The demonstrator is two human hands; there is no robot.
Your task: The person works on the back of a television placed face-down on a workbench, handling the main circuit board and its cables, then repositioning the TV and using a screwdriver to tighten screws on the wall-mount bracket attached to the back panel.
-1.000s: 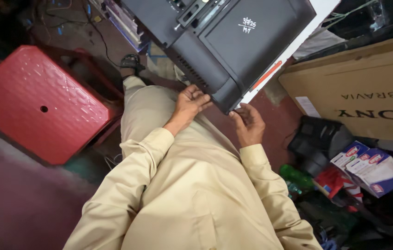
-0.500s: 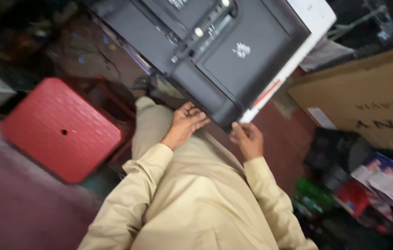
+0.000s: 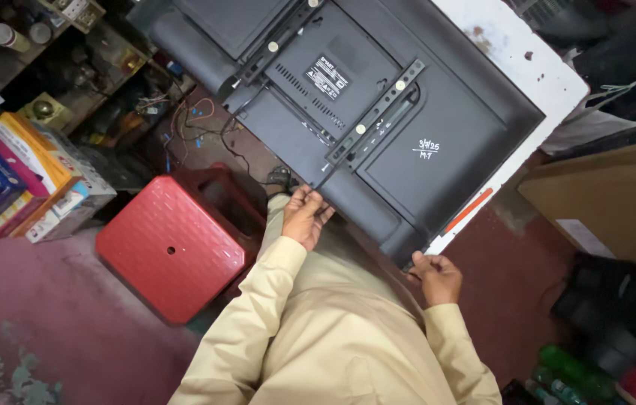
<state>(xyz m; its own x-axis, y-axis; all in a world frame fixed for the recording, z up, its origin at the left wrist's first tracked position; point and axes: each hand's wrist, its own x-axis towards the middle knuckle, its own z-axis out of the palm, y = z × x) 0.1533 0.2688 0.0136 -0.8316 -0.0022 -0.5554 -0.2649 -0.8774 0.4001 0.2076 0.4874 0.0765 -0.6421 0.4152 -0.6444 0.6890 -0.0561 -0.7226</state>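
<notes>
- While the left hand curls its fingers over the lower edge of the flat-screen television near the middle of the frame, the right hand closes on the set's bottom corner, lower and further right.
- Both hands are gripping the television, thumbs and fingers wrapped round its rim; the sleeves are pale beige, as are the trousers below them.
- Lying back-side up, the television runs from the upper left across to the upper right, and its dark rear panel faces the camera.
- Two black mounting brackets cross that panel on a slant, with a white label and some chalk marks beside them.
- Under the set, a white board shows along its right edge in the upper right.
- Just left of the left arm stands a red plastic stool, with a small hole in its seat.
- At the far left, a stack of coloured boxes leans together.
- Tangled wires lie on the floor between those boxes and the television.
- Brown cardboard fills the right edge, with green bottles at the lower right.
</notes>
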